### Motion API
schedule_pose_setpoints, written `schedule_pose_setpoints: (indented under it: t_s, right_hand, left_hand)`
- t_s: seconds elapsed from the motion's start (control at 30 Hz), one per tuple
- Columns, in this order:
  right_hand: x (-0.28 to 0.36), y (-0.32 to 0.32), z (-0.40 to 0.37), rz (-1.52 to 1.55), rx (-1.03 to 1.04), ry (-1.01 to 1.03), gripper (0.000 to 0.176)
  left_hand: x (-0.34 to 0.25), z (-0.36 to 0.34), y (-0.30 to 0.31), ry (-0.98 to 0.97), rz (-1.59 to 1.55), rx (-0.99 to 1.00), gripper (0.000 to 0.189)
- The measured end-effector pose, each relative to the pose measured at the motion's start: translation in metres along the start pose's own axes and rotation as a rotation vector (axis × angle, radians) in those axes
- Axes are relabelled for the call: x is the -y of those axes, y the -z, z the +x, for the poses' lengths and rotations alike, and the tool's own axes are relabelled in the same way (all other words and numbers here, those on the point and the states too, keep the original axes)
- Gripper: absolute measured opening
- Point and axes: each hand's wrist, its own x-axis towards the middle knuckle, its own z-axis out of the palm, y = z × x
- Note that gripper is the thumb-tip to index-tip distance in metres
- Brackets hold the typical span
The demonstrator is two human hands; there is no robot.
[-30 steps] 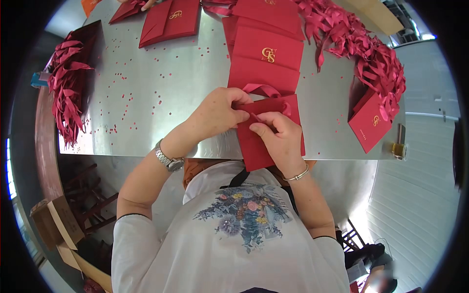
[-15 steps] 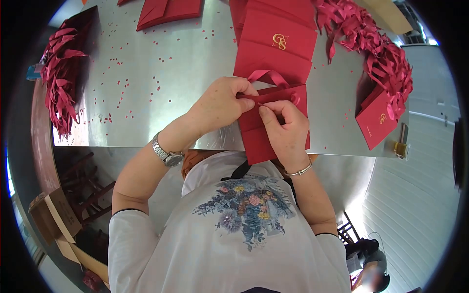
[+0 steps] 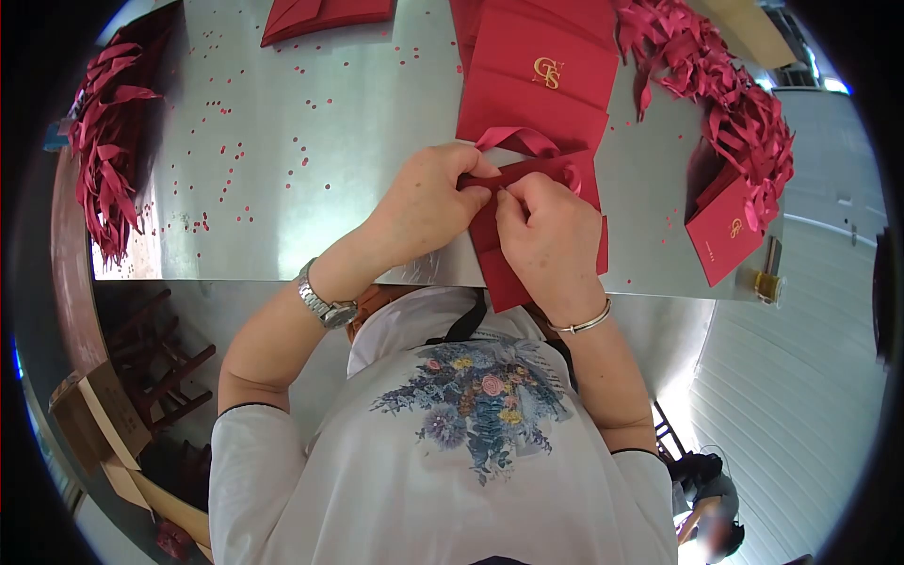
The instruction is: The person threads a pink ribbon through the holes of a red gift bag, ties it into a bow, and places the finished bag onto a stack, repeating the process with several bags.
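Observation:
A flat red paper bag (image 3: 492, 268) lies at the table's near edge, partly overhanging it, under both hands. My left hand (image 3: 426, 196) pinches the bag's upper left edge between thumb and fingers. Close beside it, my right hand (image 3: 551, 235) is closed in a pinch over the bag; its fingertips hide whatever small thing they hold. A red ribbon (image 3: 518, 135) arches from near my left fingers across the bag's top edge. Just beyond lie overlapping red bags with a gold monogram (image 3: 547, 73).
Red ribboned bags (image 3: 111, 141) are piled at the left edge, with a heap of ribbons (image 3: 716, 89) at the right above another red bag (image 3: 723, 240). Small red paper dots are scattered over the metal table (image 3: 282, 226). A red envelope-like piece (image 3: 325, 17) lies at the back.
My right hand has turned slightly and its fingertips have moved up a little, still pinching beside my left hand. The bag has tilted slightly and the view has shifted a bit.

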Motion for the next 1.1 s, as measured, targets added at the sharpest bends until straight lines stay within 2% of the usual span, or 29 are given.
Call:
schedule_pose_setpoints:
  t_s: [0.03, 0.17, 0.23, 0.27, 0.37, 0.5, 0.57, 0.7, 0.8, 1.1]
  right_hand:
    - [0.001, 0.001, 0.002, -0.106, 0.029, 0.035, 0.014]
    - [-0.006, -0.002, 0.007, -0.059, 0.022, 0.019, 0.014]
    - [-0.011, 0.000, 0.012, 0.225, 0.128, -0.194, 0.013]
    - [-0.010, -0.001, 0.012, 0.226, 0.127, -0.190, 0.013]
    - [-0.004, -0.001, 0.003, -0.038, 0.039, -0.040, 0.014]
    - [-0.005, -0.002, 0.002, 0.024, 0.052, -0.098, 0.014]
    - [-0.006, -0.004, 0.000, -0.073, 0.009, 0.019, 0.014]
    - [-0.015, -0.002, -0.009, 0.000, -0.025, 0.101, 0.010]
    - [-0.020, 0.001, -0.014, 0.185, -0.051, 0.135, 0.008]
    - [-0.006, 0.002, -0.011, 0.281, -0.053, -0.033, 0.007]
  left_hand:
    - [0.000, 0.000, 0.000, -0.015, 0.023, -0.020, 0.014]
    - [0.001, 0.003, 0.000, 0.009, 0.002, -0.016, 0.013]
    - [0.001, 0.002, 0.001, -0.057, 0.046, -0.026, 0.014]
    - [0.002, 0.002, 0.002, -0.059, 0.048, -0.029, 0.014]
    - [0.002, 0.001, -0.001, -0.044, 0.036, -0.031, 0.014]
    - [0.001, 0.000, -0.002, -0.068, 0.104, -0.062, 0.014]
    - [0.002, 0.002, -0.001, -0.081, 0.118, -0.058, 0.015]
    - [0.000, 0.004, 0.002, -0.012, 0.043, 0.001, 0.016]
    - [-0.005, 0.004, 0.003, 0.044, 0.015, 0.037, 0.016]
    - [-0.019, 0.004, 0.014, 0.256, -0.189, 0.110, 0.015]
